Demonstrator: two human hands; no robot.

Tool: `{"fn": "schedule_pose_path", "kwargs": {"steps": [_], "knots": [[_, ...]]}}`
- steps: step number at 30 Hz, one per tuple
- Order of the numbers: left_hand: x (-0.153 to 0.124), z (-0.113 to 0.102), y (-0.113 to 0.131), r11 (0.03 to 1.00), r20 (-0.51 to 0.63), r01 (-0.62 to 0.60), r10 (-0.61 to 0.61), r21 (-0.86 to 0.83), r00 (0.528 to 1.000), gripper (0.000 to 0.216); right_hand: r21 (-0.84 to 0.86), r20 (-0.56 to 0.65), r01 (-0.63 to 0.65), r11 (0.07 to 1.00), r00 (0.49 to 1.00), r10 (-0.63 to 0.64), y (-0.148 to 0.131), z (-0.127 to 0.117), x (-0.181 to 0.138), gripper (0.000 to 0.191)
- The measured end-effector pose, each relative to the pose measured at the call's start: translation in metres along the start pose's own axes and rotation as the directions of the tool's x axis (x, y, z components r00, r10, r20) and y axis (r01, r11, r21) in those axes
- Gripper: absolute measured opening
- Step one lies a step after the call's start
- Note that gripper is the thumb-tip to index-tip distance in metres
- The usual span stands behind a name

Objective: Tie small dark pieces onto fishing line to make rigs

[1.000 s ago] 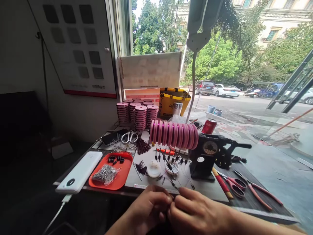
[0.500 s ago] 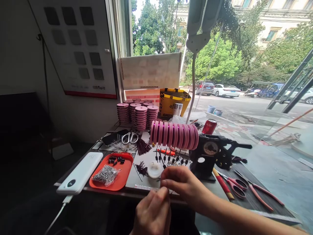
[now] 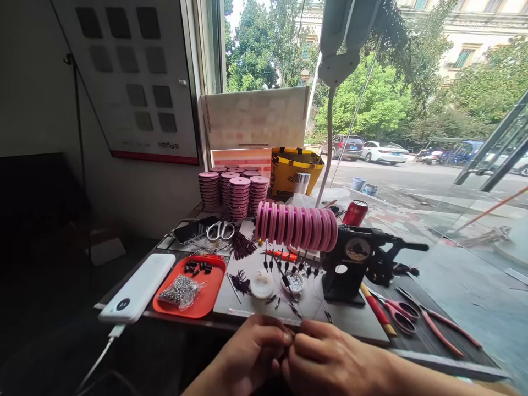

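Observation:
At the near edge of the table, my left hand [image 3: 256, 349] and my right hand [image 3: 334, 352] meet with fingertips pinched together. Whatever is between them is too small or hidden to make out. Just beyond them on a grey board [image 3: 346, 319] lie small dark fittings [image 3: 295, 311] with thin lines. A row of pink foam spools [image 3: 296, 226] is mounted on a black hand-cranked winder [image 3: 355, 256]. Small black pieces [image 3: 293, 269] hang on lines below the spools. A white round dish [image 3: 262, 284] and a little dish of silvery beads [image 3: 295, 282] sit beneath.
An orange tray [image 3: 218, 294] with a bag of metal bits and a white power bank [image 3: 138, 289] lie left. Stacked pink spools [image 3: 239, 198], white-handled scissors [image 3: 220, 231] and a yellow bag [image 3: 284, 170] stand behind. Red-handled scissors [image 3: 400, 313], pliers [image 3: 437, 324] and a can [image 3: 355, 213] are right.
My right hand has come down toward me from over the board, uncovering the bead dish and fittings. My left hand has turned and shifted slightly left, its fingertips now beside the right hand's.

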State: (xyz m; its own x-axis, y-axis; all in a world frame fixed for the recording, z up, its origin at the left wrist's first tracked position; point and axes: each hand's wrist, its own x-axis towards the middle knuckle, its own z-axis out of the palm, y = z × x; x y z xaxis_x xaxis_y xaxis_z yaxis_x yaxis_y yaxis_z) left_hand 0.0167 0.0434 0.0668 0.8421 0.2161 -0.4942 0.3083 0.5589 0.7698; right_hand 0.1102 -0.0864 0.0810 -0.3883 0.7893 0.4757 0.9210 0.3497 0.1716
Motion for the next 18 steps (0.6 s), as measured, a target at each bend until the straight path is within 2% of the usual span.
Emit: {"fn": "schedule_pose_path", "kwargs": {"steps": [2, 3, 4, 5, 6, 7, 8, 9, 10, 11, 12, 13, 14, 15, 16, 17, 18], "knots": [[-0.003, 0.0, -0.001, 0.992, 0.039, -0.111, 0.108, 0.059, 0.993, 0.01, 0.148, -0.024, -0.071, 0.986, 0.997, 0.076, 0.0, 0.0, 0.003, 0.029], [-0.004, -0.001, -0.004, 0.965, 0.067, -0.226, 0.218, 0.137, 0.974, 0.012, 0.281, -0.032, -0.167, 0.945, 0.983, 0.183, 0.001, -0.001, 0.005, 0.028], [-0.004, -0.002, -0.008, 0.891, 0.091, -0.38, 0.369, 0.249, 0.925, 0.015, 0.437, -0.014, -0.295, 0.85, 0.942, 0.335, 0.001, -0.002, 0.008, 0.026], [-0.003, -0.004, -0.013, 0.748, 0.117, -0.543, 0.544, 0.383, 0.831, 0.016, 0.59, 0.04, -0.421, 0.689, 0.867, 0.496, 0.002, -0.003, 0.011, 0.024], [-0.002, -0.006, -0.02, 0.528, 0.149, -0.669, 0.716, 0.523, 0.682, 0.017, 0.712, 0.124, -0.508, 0.485, 0.77, 0.626, 0.004, -0.004, 0.015, 0.022], [0.001, -0.009, -0.027, 0.276, 0.186, -0.717, 0.85, 0.64, 0.494, 0.015, 0.788, 0.222, -0.551, 0.276, 0.671, 0.708, 0.006, -0.004, 0.02, 0.02], [0.004, -0.011, -0.033, 0.044, 0.236, -0.69, 0.922, 0.722, 0.306, 0.016, 0.827, 0.312, -0.555, 0.093, 0.589, 0.745, 0.008, -0.004, 0.024, 0.019], [0.006, -0.014, -0.037, -0.161, 0.304, -0.623, 0.944, 0.765, 0.13, 0.019, 0.844, 0.381, -0.535, -0.041, 0.543, 0.748, 0.01, -0.004, 0.028, 0.021], [0.008, -0.016, -0.039, -0.336, 0.398, -0.544, 0.917, 0.769, -0.003, 0.021, 0.85, 0.427, -0.511, -0.126, 0.531, 0.732, 0.013, -0.004, 0.032, 0.024], [0.009, -0.017, -0.039, -0.483, 0.502, -0.474, 0.859, 0.736, -0.095, 0.023, 0.847, 0.462, -0.503, -0.175, 0.531, 0.71, 0.015, -0.005, 0.034, 0.027], [0.008, -0.017, -0.036, -0.586, 0.595, -0.44, 0.792, 0.68, -0.136, 0.023, 0.839, 0.482, -0.511, -0.186, 0.54, 0.69, 0.016, -0.005, 0.035, 0.029], [0.006, -0.016, -0.031, -0.627, 0.655, -0.461, 0.746, 0.628, -0.121, 0.024, 0.83, 0.482, -0.536, -0.152, 0.554, 0.679, 0.017, -0.007, 0.035, 0.028], [0.003, -0.014, -0.025, -0.587, 0.668, -0.537, 0.742, 0.606, -0.057, 0.024, 0.817, 0.462, -0.571, -0.074, 0.573, 0.677, 0.017, -0.009, 0.033, 0.025], [0.0, -0.012, -0.018, -0.424, 0.616, -0.655, 0.783, 0.625, 0.081, 0.022, 0.801, 0.411, -0.597, 0.05, 0.609, 0.678, 0.016, -0.012, 0.03, 0.021], [-0.003, -0.009, -0.011, -0.103, 0.484, -0.753, 0.82, 0.65, 0.306, 0.019, 0.768, 0.337, -0.601, 0.223, 0.674, 0.658, 0.015, -0.015, 0.025, 0.015], [-0.005, -0.006, -0.006, 0.314, 0.298, -0.734, 0.765, 0.602, 0.571, 0.015, 0.7, 0.249, -0.567, 0.434, 0.764, 0.596, 0.013, -0.017, 0.02, 0.011], [-0.006, -0.004, -0.001, 0.683, 0.136, -0.572, 0.581, 0.454, 0.803, 0.012, 0.59, 0.172, -0.491, 0.641, 0.852, 0.495, 0.01, -0.019, 0.015, 0.012]]}}
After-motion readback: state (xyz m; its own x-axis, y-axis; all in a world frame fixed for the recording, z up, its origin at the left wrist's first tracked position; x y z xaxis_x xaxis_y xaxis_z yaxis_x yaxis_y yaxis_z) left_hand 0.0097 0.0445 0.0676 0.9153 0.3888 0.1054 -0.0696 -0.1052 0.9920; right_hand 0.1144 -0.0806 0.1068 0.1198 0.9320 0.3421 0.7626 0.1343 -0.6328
